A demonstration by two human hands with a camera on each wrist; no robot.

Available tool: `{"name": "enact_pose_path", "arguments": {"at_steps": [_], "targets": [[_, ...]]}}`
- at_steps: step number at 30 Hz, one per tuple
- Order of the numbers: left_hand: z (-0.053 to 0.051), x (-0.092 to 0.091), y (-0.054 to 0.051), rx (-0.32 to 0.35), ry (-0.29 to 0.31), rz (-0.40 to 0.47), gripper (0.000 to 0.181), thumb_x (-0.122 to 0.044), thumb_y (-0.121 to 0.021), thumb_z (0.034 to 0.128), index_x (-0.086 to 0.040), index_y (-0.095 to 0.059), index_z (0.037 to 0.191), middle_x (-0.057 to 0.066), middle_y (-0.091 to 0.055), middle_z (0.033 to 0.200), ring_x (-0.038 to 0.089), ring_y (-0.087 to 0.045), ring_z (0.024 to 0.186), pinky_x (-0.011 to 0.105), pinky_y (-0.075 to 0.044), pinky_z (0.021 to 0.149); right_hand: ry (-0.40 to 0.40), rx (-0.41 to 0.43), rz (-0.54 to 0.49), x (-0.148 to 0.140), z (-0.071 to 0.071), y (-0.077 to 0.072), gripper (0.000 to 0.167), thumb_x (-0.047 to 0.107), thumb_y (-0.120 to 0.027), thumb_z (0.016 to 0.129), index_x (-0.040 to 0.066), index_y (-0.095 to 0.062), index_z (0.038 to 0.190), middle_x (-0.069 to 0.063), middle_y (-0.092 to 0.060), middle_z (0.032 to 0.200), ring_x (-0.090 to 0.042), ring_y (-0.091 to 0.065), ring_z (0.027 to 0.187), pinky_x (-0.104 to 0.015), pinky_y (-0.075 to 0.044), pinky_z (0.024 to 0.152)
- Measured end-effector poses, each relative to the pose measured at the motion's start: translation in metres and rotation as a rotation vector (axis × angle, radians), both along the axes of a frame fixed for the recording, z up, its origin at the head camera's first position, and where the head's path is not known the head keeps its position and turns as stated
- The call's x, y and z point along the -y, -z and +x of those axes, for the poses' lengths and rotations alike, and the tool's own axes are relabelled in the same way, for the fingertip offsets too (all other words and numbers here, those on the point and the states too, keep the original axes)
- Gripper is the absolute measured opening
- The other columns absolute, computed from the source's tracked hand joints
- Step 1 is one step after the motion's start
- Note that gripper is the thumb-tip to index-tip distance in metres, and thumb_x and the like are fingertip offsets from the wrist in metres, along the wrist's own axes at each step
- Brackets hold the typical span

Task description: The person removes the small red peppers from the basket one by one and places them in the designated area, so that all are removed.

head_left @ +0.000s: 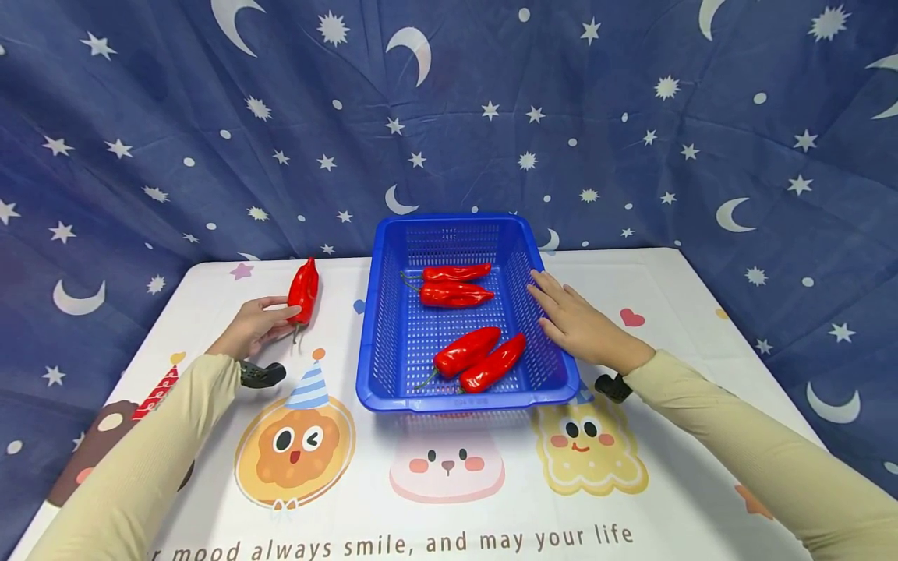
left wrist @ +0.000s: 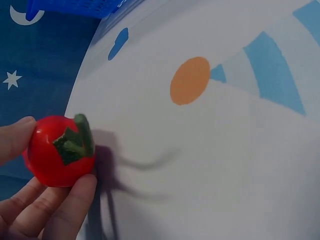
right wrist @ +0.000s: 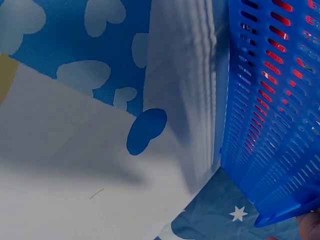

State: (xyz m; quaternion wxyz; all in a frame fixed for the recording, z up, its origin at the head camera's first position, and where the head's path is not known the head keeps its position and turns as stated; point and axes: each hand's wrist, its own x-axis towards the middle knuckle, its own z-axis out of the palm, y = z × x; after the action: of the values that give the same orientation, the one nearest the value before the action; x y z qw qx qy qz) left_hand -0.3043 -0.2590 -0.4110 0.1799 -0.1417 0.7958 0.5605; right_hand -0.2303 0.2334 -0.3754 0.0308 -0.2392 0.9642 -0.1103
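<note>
My left hand [head_left: 261, 323] pinches a long red pepper [head_left: 304, 292] left of the blue basket. Its tip points away and its green stem hangs toward me. In the left wrist view the thumb and fingers grip the red pepper [left wrist: 55, 150] from both sides, stem end facing the camera. My right hand [head_left: 578, 319] lies with straight fingers on the right rim of the blue plastic basket [head_left: 456, 403]. Inside lie two peppers at the back, one of them a red pepper [head_left: 456, 294], and two nearer the front, including another red pepper [head_left: 468, 351].
A white tablecloth [head_left: 449, 514] with cartoon prints and lettering covers the table. Behind the table hangs a dark blue curtain [head_left: 463, 93] with moons and stars. Black straps with cameras sit at both wrists.
</note>
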Motion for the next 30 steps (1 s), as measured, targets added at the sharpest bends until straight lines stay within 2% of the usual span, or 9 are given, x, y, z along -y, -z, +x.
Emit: {"name": "enact_pose_path", "arguments": {"at_steps": [4,7,10,12,14,17,26,30], "targets": [[0.0,0.0,-0.003,0.014,0.014,-0.026,0.071,-0.028,-0.059,0.092,0.002,-0.024,0.146,0.024,-0.035,0.142,-0.002,-0.059,0.069,0.014,-0.054,0.074,-0.001,-0.001,-0.001,0.0,0.0,0.0,0.062,0.029,-0.042,0.097,0.003,-0.02,0.149,-0.013,-0.008,0.159,-0.033,-0.008,0.146,-0.057,-0.011,0.117],[-0.001,0.0,-0.005,0.016,0.032,-0.027,0.068,-0.024,-0.059,0.092,0.005,-0.026,0.144,0.016,-0.05,0.124,-0.002,-0.06,0.068,0.014,-0.054,0.073,-0.004,-0.004,-0.005,0.0,-0.001,-0.001,0.061,0.028,-0.041,0.097,0.003,-0.02,0.149,-0.013,-0.008,0.159,-0.033,-0.008,0.147,-0.057,-0.011,0.117],[-0.003,-0.001,-0.007,0.023,0.056,-0.033,0.065,-0.021,-0.058,0.0922,0.007,-0.028,0.142,0.012,-0.052,0.116,-0.002,-0.061,0.067,0.014,-0.054,0.072,-0.009,-0.006,-0.006,0.0,0.0,-0.001,0.061,0.028,-0.041,0.097,0.003,-0.02,0.149,-0.013,-0.008,0.159,-0.033,-0.009,0.146,-0.057,-0.011,0.117],[-0.005,-0.001,-0.009,0.034,0.071,-0.055,0.064,-0.021,-0.057,0.0927,0.007,-0.028,0.142,0.015,-0.052,0.118,-0.001,-0.06,0.066,0.013,-0.053,0.072,-0.012,-0.006,-0.007,0.0,0.0,0.0,0.061,0.028,-0.041,0.097,0.003,-0.02,0.149,-0.014,-0.008,0.159,-0.034,-0.009,0.146,-0.057,-0.011,0.117],[-0.006,-0.001,-0.01,0.047,0.081,-0.085,0.064,-0.022,-0.055,0.0934,0.008,-0.027,0.142,0.022,-0.044,0.131,-0.001,-0.059,0.066,0.013,-0.053,0.07,-0.015,-0.007,-0.008,-0.001,0.0,-0.001,0.061,0.027,-0.041,0.097,0.003,-0.02,0.149,-0.014,-0.008,0.159,-0.034,-0.009,0.146,-0.057,-0.011,0.117],[-0.009,-0.001,-0.01,0.06,0.095,-0.116,0.063,-0.024,-0.054,0.0944,0.008,-0.028,0.142,0.023,-0.04,0.136,0.0,-0.056,0.067,0.012,-0.051,0.069,-0.016,-0.012,-0.011,-0.001,0.0,0.0,0.061,0.027,-0.041,0.097,0.003,-0.02,0.149,-0.014,-0.009,0.159,-0.034,-0.009,0.146,-0.057,-0.012,0.117],[-0.013,0.0,-0.015,0.089,0.13,-0.162,0.059,-0.024,-0.055,0.0938,0.007,-0.033,0.139,0.01,-0.05,0.114,0.004,-0.054,0.071,0.015,-0.05,0.071,-0.019,-0.03,-0.032,-0.001,0.001,0.001,0.061,0.026,-0.042,0.096,0.002,-0.022,0.148,-0.015,-0.01,0.158,-0.035,-0.011,0.146,-0.058,-0.013,0.116],[-0.012,-0.001,-0.018,0.1,0.138,-0.174,0.061,-0.024,-0.055,0.0933,0.008,-0.032,0.14,0.011,-0.051,0.115,0.004,-0.054,0.072,0.015,-0.049,0.071,-0.017,-0.026,-0.029,-0.001,0.001,0.001,0.06,0.026,-0.042,0.097,0.002,-0.022,0.148,-0.014,-0.009,0.158,-0.035,-0.01,0.146,-0.058,-0.012,0.116]]}}
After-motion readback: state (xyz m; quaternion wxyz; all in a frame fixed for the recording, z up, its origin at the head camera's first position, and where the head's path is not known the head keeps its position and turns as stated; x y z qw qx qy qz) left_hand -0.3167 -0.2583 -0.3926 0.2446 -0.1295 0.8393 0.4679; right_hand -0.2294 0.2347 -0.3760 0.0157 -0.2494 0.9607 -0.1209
